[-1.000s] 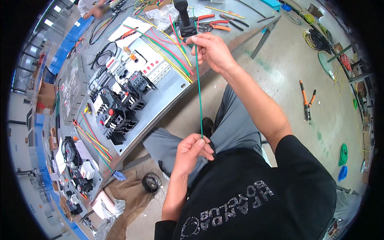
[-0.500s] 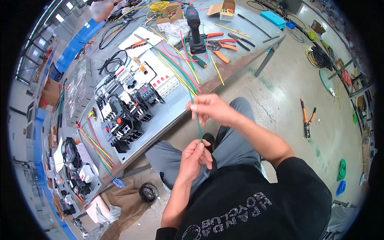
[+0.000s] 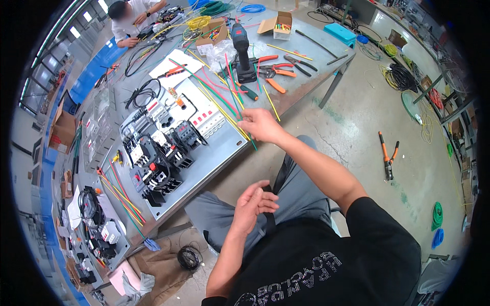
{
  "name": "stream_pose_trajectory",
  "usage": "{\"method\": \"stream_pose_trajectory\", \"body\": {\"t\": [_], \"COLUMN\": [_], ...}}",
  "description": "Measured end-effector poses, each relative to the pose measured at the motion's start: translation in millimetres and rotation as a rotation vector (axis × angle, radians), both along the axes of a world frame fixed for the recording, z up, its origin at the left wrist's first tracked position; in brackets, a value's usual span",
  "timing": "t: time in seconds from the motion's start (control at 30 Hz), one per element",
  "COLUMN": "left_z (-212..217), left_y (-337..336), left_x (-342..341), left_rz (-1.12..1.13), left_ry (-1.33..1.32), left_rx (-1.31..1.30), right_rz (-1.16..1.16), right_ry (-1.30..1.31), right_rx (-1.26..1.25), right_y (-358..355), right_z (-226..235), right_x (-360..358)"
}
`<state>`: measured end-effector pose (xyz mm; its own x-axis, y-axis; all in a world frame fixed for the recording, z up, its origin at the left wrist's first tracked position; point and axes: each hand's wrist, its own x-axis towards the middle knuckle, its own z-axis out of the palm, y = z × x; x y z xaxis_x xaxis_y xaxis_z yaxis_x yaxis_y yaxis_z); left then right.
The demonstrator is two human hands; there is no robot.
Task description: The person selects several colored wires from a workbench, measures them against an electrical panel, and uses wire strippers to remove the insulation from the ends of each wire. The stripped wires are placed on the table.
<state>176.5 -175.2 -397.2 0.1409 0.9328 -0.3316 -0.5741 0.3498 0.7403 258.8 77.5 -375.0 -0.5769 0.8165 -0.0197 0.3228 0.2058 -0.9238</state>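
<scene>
I have the right hand (image 3: 259,125) out over the near edge of the worktop (image 3: 298,89), palm down, its fingers drawn narrowly together on a green wire (image 3: 253,143). The wire lies at the left side of that hand, between the fingertips; a short length sticks out on the near side, past the worktop edge, and the rest runs off to the far side, where I lose it among other strands. Right beside the fingertips, to the left, red, green and yellow wires (image 3: 214,96) lie along the right side of a metal plate (image 3: 214,153) crowded with electrical components (image 3: 158,148).

My left hand (image 3: 252,204) is on the near side, above the lap, well apart from the wire. It grips nothing that I can see: the fingers are loosely curled and moderately spread, the thumb side toward the far edge.

Just to the right of the right hand, a short yellow wire (image 3: 271,103) reaches the near edge. Farther off, a cordless drill (image 3: 240,43) stands upright, with orange-handled pliers (image 3: 275,85) and black-handled pliers (image 3: 297,65) on its right. At the far left another person (image 3: 135,20) leans over the worktop, hands among cables.
</scene>
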Motion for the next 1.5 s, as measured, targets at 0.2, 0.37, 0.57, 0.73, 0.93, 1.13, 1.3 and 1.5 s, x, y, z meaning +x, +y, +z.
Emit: {"method": "stream_pose_trajectory", "body": {"t": [0.2, 0.37, 0.57, 0.73, 0.93, 1.13, 1.3, 1.5], "left_z": [-6, -18, -27, -27, -25, -17, 8, 23], "left_y": [-9, -11, -12, -10, -11, 10, 38, 51], "left_x": [-1, 1, 6, 4, -2, -8, -14, -19], "left_rz": [-0.012, -0.022, -0.025, 0.002, 0.049, 0.077, 0.264, 0.360], "left_ry": [0.062, 0.055, 0.084, 0.084, 0.086, 0.145, 0.340, 0.379], "left_rx": [-0.033, -0.047, -0.074, -0.076, -0.069, -0.027, 0.023, 0.096], "right_rz": [-0.067, -0.214, -0.297, -0.206, -0.140, -0.071, 0.083, -0.059], "right_ry": [-0.126, -0.217, -0.371, -0.561, -0.593, -0.187, 0.602, 0.721], "right_rx": [0.410, 0.536, 0.711, 0.851, 0.765, 0.134, -0.739, -0.768], "right_y": [29, 58, 101, 124, 128, 127, 15, -117], "right_z": [-2, -17, -14, -19, 2, 25, 6, -9], "right_x": [-24, -9, -23, -38, -51, -30, -6, 4]}}
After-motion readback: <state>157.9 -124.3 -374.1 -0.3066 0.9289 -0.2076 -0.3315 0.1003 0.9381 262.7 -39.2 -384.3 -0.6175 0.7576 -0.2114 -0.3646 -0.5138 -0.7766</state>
